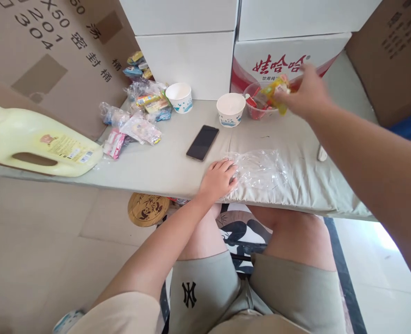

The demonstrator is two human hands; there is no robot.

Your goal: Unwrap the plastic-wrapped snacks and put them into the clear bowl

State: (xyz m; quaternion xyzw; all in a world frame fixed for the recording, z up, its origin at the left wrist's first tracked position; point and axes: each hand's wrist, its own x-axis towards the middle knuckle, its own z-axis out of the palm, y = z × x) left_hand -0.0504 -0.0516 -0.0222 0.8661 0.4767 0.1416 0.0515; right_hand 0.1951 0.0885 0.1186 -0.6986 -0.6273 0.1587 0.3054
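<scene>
My right hand (306,95), somewhat blurred, is closed on a small yellow snack packet (277,93). The packet hangs over a clear plastic bowl (261,113) that holds red-wrapped pieces. My left hand (219,178) lies on the bench with its fingers spread, touching the left edge of a crumpled clear plastic bag (261,169). Just beyond that hand a black phone (203,143) lies face up. Left of the bowl stands a white paper cup (231,110) with blue print, and a second such paper cup (179,98) is farther left.
Several wrapped snacks (139,116) are heaped at the left. A pale yellow jug (48,144) lies on its side near the front edge. White boxes (187,60) stand along the back, with cardboard boxes (66,69) on both sides. A white object (322,153) lies under my right forearm.
</scene>
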